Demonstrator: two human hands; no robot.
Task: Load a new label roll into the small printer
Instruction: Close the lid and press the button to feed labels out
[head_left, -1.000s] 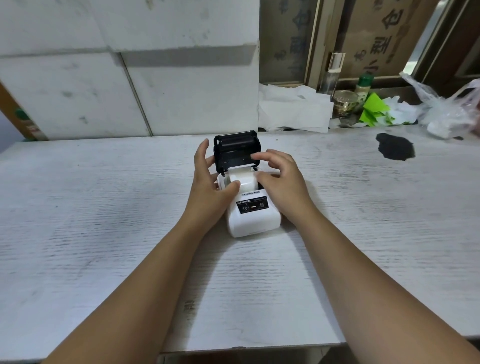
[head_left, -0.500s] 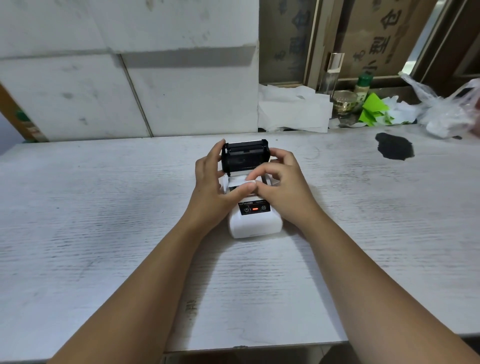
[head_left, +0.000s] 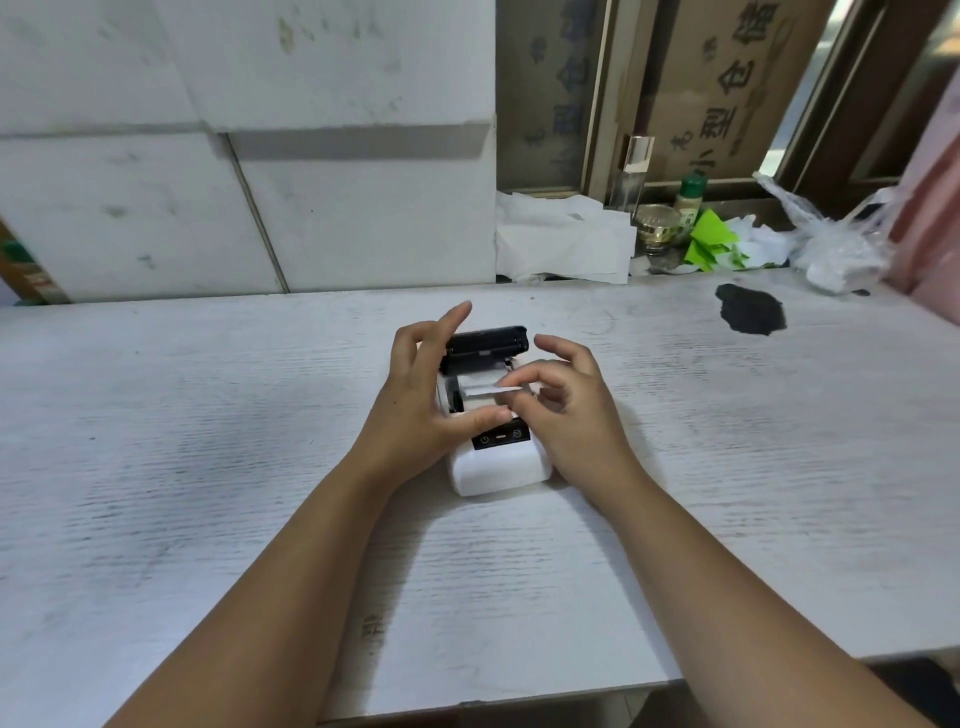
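Note:
A small white printer (head_left: 498, 467) sits mid-table with its black lid (head_left: 485, 343) tipped up at the back. A white label roll (head_left: 480, 397) lies in the open bay. My right hand (head_left: 576, 415) pinches the loose end of the label strip (head_left: 488, 388) between thumb and forefinger just above the bay. My left hand (head_left: 421, 400) rests against the printer's left side, thumb on the front edge by the black control panel (head_left: 501, 436), fingers spread near the lid. The roll's lower part is hidden by the hands.
The white wood-grain table (head_left: 208, 467) has a black stain (head_left: 750, 309) at the back right. Crumpled white paper (head_left: 563, 244), a small jar (head_left: 657, 228), a green-capped bottle (head_left: 690, 200), green paper scraps (head_left: 711, 241) and a plastic bag (head_left: 836, 244) line the back ledge. White foam blocks (head_left: 249, 156) stand behind.
My right hand has taken the label's loose end and lifted it clear of the roll. The lid has tipped lower toward the bay, and my left fingers have spread apart.

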